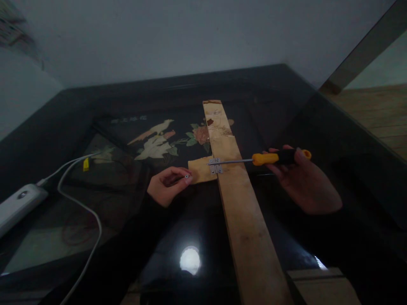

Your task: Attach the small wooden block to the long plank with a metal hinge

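Observation:
A screwdriver [276, 158] with a yellow and black handle lies across the fingers of my right hand [310, 186], the thumb pressed on its handle. Its metal shaft runs left, and the tip is over a small silver hinge [216, 166]. The hinge spans a long wooden board [248, 220] and a short wooden piece [203, 169] at the board's left side. Between thumb and forefinger, my left hand [170, 184] pinches a small screw [187, 176], only its round metal end showing. These fingertips are beside the short piece's left end.
The boards rest on a glossy black table [127, 228] with a bird and flower picture. At the left are a white power strip [22, 203], a white cable [95, 216] and a yellow tag [85, 164]. A pale wall [174, 38] stands behind.

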### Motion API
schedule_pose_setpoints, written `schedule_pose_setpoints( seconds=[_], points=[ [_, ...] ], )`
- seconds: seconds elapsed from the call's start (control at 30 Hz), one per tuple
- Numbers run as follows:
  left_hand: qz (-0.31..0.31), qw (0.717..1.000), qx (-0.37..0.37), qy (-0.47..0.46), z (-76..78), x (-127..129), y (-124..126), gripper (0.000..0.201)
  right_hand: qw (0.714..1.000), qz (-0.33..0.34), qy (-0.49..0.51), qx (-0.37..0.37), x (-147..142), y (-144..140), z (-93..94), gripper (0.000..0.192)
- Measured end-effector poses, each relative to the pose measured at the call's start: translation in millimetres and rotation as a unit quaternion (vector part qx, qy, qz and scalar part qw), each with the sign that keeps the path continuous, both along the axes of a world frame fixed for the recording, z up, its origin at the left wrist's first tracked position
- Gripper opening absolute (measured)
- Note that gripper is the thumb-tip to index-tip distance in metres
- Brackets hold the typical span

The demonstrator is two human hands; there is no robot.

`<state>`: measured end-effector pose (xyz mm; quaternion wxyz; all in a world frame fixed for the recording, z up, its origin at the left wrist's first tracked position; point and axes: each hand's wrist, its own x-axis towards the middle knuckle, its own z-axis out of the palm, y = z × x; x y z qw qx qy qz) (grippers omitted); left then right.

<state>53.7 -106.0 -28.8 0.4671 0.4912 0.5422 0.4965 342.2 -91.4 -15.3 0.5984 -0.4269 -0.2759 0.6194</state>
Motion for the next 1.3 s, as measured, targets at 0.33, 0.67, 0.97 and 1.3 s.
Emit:
schedule_pose_setpoints(
  seconds=[0.33,0.67,0.97,1.3],
  points=[
    [-0.033,0.996,0.058,0.063,0.3,16,11,0.015,1.0,-0.001,0.009,0.006,2,2,-3.5,0.013],
    [-0.052,0.979,0.12,0.158,-12.0,32,27,0.012,1.0,0.0,-0.02,0.012,4,2,-2.1,0.015],
    [-0.076,0.961,0.168,0.206,-16.7,31,26,0.008,1.0,0.003,-0.019,0.003,3,2,-1.5,0.015],
    [-0.085,0.954,0.18,0.223,-13.5,31,28,0.006,0.991,-0.073,-0.066,0.093,-2,2,26.8,0.016]
  ],
)
